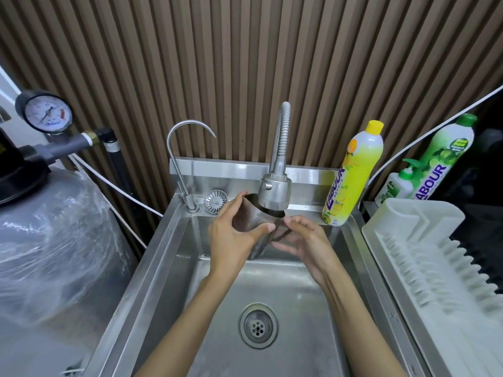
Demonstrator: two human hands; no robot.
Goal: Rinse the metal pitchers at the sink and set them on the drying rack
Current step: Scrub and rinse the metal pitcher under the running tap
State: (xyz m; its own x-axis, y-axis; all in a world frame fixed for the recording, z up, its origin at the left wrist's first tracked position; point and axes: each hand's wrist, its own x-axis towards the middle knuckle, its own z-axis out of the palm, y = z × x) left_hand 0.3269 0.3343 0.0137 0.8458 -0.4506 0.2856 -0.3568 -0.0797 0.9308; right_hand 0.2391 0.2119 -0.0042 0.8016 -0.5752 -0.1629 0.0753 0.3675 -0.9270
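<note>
A metal pitcher (249, 217) is held tilted over the steel sink (168, 257), its open mouth right under the spray head of the flexible tap (275, 193). My left hand (231, 238) grips the pitcher's body, thumb across the front. My right hand (306, 240) holds the thin handle on the pitcher's right side. The lower part of the pitcher is hidden behind my hands. I cannot tell whether water is running. The white plastic drying rack (424, 257) stands to the right of the sink with nothing on it.
A slim gooseneck tap (181, 148) and a loose strainer (215, 201) sit on the sink's back left ledge. A yellow detergent bottle (351, 175) stands at the back right, green bottles (441, 159) behind the rack. A plastic-wrapped tank (54, 240) with a pressure gauge (47, 112) fills the left.
</note>
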